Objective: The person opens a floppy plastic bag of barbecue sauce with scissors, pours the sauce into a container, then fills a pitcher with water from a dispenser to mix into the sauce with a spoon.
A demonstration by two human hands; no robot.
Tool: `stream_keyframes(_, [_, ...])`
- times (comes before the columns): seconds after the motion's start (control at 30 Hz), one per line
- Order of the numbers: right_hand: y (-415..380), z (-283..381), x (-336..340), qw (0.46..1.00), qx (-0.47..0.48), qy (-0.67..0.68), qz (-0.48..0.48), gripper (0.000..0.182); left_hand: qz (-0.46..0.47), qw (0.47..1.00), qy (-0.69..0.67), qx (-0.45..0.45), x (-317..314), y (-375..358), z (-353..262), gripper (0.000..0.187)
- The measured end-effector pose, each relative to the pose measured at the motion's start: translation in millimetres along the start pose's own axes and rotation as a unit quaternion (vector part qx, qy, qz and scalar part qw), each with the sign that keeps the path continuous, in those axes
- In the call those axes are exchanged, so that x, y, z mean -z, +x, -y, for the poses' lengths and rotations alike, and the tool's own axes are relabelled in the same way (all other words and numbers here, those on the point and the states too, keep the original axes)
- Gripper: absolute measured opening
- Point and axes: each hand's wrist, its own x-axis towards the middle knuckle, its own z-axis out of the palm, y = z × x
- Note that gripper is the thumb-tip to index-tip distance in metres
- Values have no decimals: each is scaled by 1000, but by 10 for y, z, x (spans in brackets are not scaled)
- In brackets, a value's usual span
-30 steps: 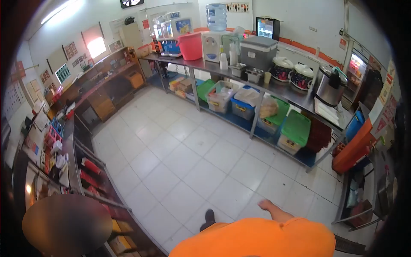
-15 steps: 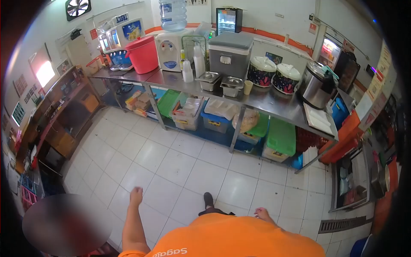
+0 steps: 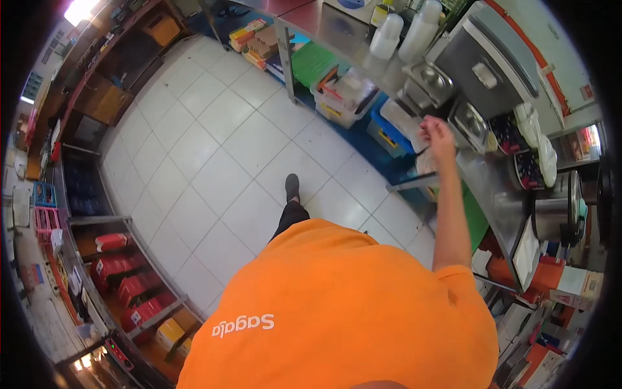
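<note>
Of the two hands, I can make out only the right hand (image 3: 438, 135), its fingers loosely curled and slightly blurred. I see nothing in its grip, though the palm side is hard to read. The left hand is out of sight, so I can't say how open it is or what it holds.

The right hand hangs by the long edge of the counter (image 3: 502, 188), near the two steel pans (image 3: 433, 83), and I can't tell whether it touches anything. Both pans are rectangular and shiny. Below, the bin with the blue lid (image 3: 400, 128) is partly covered by something pale and flat, with the hand and forearm crossing in front of what lies beyond.

Behind the pans stands a boxy grey cooler (image 3: 486, 65), with stacked translucent cups (image 3: 387, 37) nearby. Farther along, pale coverings hide the tops of the dark, patterned pots (image 3: 528, 170). The rounded metal cooker (image 3: 556, 211) sits near the far end, its details lost towards the dark rim of the view.

The orange fabric shirt (image 3: 350, 292) hides much of the tiled floor (image 3: 220, 155); one dark shoe (image 3: 293, 187) shows.
</note>
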Motion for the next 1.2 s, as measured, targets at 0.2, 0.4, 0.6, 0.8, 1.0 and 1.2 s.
stream_keyframes(0.2, [1479,1346,-39,985,146,-64,-70,26,-118,971,123,-170,1069,1749,-381,41])
stream_keyframes(0.4, [2998,2012,99,814,317,-458,-168,19,-244,877,213,-354,1987,3768,-1277,41])
stream_keyframes(0.6, [4505,2332,726,698,348,-598,-187,16,-154,963,-59,-214,4125,5091,-4751,33])
stream_keyframes(0.8, [5253,2335,1113,664,12,-742,92,37,-77,924,-269,-259,3992,4857,-6164,33])
stream_keyframes(1.0, [5102,2769,827,579,-44,-813,43,48,34,944,-243,-219,3735,4909,-6496,31])
stream_keyframes(1.2, [5006,2985,920,642,52,-763,-53,51,0,909,-227,-350,4356,5331,-7514,26])
